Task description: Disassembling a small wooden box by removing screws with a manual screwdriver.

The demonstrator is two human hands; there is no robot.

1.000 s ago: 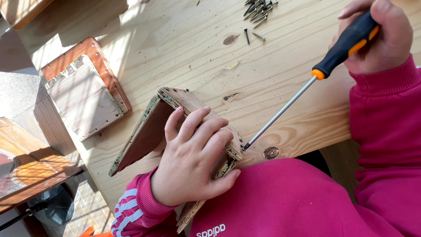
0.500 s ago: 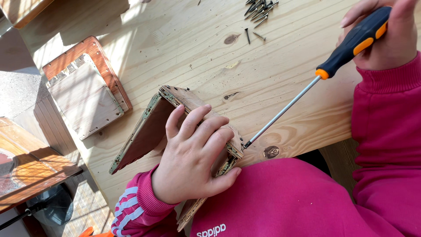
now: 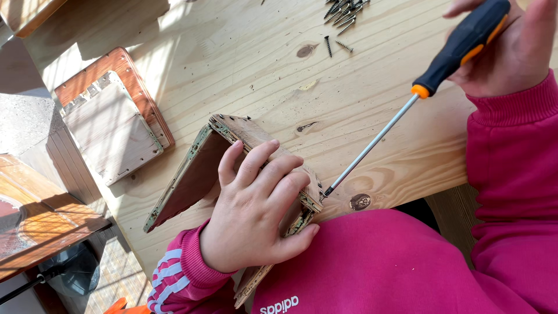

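My left hand (image 3: 256,212) lies flat over a folded piece made of two worn plywood boards (image 3: 192,174), pressing it against the front edge of the pale wooden table (image 3: 244,64). My right hand (image 3: 511,46) grips the black and orange handle of a long screwdriver (image 3: 459,43). Its steel shaft slants down to the left, and the tip (image 3: 325,192) sits against the board's edge just beside my left fingers. Both arms wear pink sleeves.
Several loose dark screws (image 3: 343,14) lie at the table's far edge. Two stacked flat boards (image 3: 110,116), one reddish and one pale, rest at the table's left edge. A lower wooden surface (image 3: 35,227) stands at the left, below the table.
My right hand with the screwdriver handle has shifted slightly up and to the right. The tip stays at the board's edge, and my left hand has not moved.
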